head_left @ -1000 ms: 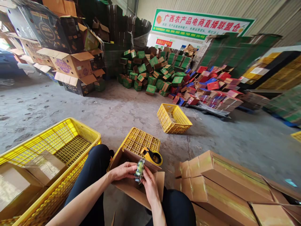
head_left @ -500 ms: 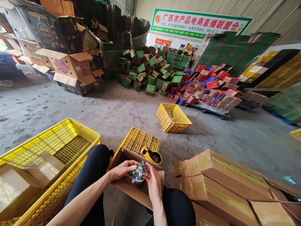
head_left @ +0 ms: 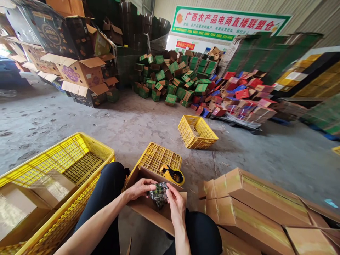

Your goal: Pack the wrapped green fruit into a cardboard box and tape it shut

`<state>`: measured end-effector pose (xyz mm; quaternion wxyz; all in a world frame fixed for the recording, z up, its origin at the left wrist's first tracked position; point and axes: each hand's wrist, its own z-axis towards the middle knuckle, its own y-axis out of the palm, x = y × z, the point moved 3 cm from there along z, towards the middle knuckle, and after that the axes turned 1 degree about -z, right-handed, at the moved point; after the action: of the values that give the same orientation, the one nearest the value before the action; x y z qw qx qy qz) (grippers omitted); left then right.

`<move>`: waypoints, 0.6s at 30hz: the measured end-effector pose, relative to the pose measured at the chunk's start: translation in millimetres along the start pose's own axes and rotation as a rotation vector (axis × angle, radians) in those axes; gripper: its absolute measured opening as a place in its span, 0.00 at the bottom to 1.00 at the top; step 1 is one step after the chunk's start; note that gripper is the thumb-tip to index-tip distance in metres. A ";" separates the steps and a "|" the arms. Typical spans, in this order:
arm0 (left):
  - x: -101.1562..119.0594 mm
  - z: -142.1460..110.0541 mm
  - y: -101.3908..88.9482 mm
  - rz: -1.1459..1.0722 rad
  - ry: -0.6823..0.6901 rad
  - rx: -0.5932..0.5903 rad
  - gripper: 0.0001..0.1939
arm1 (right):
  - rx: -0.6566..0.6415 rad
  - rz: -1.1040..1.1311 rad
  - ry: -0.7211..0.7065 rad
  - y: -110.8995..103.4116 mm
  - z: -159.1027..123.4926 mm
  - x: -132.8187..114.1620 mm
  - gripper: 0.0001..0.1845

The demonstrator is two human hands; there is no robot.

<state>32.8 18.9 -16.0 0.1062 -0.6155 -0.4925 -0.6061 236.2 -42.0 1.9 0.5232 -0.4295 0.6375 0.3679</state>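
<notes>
Warehouse floor, seen from my seat low to the ground.

I look across a stained grey concrete floor to heaps of green cartons and red and blue cartons. A green-bordered banner hangs on the corrugated wall. Collapsed brown boxes lean at left; daylight falls evenly.

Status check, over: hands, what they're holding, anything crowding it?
Left hand and right hand both pinch crinkly dark plastic-wrapped bundle over open brown cardboard box. Yellow tape dispenser close behind.
</notes>
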 end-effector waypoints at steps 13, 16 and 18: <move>-3.3 -3.6 -8.6 0.086 -0.053 0.001 0.38 | -0.082 -0.056 0.089 8.3 -8.4 -3.6 0.29; -2.5 -2.7 -4.6 0.067 -0.052 -0.009 0.39 | 0.011 -0.085 0.033 4.4 -8.3 0.0 0.28; -2.1 -1.5 -2.9 0.054 -0.042 -0.006 0.40 | 0.052 -0.114 0.008 2.0 -7.9 1.3 0.27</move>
<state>30.2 18.2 -18.9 0.1105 -0.6416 -0.4759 -0.5914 231.4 -48.8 2.0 0.5518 -0.4527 0.6235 0.3192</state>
